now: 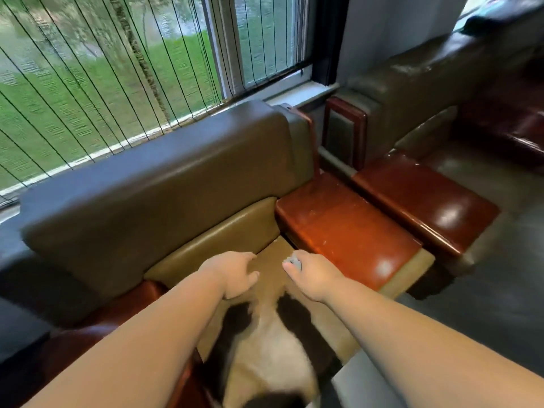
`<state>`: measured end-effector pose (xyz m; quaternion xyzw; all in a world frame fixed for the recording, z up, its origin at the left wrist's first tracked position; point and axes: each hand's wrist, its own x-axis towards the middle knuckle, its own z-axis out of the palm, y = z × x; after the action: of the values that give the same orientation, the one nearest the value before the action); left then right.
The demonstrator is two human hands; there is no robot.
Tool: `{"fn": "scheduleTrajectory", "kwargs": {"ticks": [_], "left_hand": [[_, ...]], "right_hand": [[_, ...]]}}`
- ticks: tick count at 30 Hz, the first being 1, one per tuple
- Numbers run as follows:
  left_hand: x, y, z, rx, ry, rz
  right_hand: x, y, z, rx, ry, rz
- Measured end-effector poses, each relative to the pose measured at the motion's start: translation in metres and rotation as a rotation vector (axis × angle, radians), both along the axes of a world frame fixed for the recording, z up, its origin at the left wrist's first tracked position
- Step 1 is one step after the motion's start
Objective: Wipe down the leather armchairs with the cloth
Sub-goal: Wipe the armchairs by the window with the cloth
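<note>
Head view of a person leaning over the near leather armchair [164,184], both forearms extended toward the seat. The right hand [312,275] is curled around a small grey wad, evidently the cloth [293,262], which protrudes at the fingertips; the grip is thus clenched on the cloth, held just above or against the back corner of the seat cushion [270,260], beside the right wooden armrest [344,228]. Contact with the leather cannot be confirmed. The left hand [235,273] lies palm-down on the seat with fingers loosely extended, its grip released and holding nothing. A blurred black-and-cream form [265,348], unidentifiable, occupies the lower centre of the frame between the arms.

Progress, as a judgement: the work appears to be at the seat of the first chair. No wet streak or clear contrast marks wiped from unwiped leather, so the share already done cannot be read. The backrest [159,178], the second armchair [412,92] to the right and a further dark chair [506,122] beyond it show no sign of attention and probably remain to be wiped.
</note>
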<state>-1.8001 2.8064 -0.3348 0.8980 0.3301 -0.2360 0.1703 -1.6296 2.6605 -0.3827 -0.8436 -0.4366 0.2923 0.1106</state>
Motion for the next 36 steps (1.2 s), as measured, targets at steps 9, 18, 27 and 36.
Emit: {"fn": "scheduleTrajectory", "kwargs": {"ticks": [9, 18, 27, 36], "left_hand": [[-0.028, -0.071, 0.038, 0.062, -0.193, -0.103], [0.009, -0.158, 0.066, 0.062, -0.233, -0.3], [0.141, -0.26, 0.088, 0.03, -0.25, -0.508], [0.306, -0.417, 0.075, -0.006, -0.19, -0.66]], "right_hand": [[-0.047, -0.09, 0.063, 0.147, -0.071, -0.097], [-0.042, -0.202, 0.101, 0.1, -0.115, -0.25], [0.046, -0.343, 0.114, 0.069, -0.1, -0.523], [0.17, -0.508, 0.102, 0.036, -0.077, -0.749]]}}
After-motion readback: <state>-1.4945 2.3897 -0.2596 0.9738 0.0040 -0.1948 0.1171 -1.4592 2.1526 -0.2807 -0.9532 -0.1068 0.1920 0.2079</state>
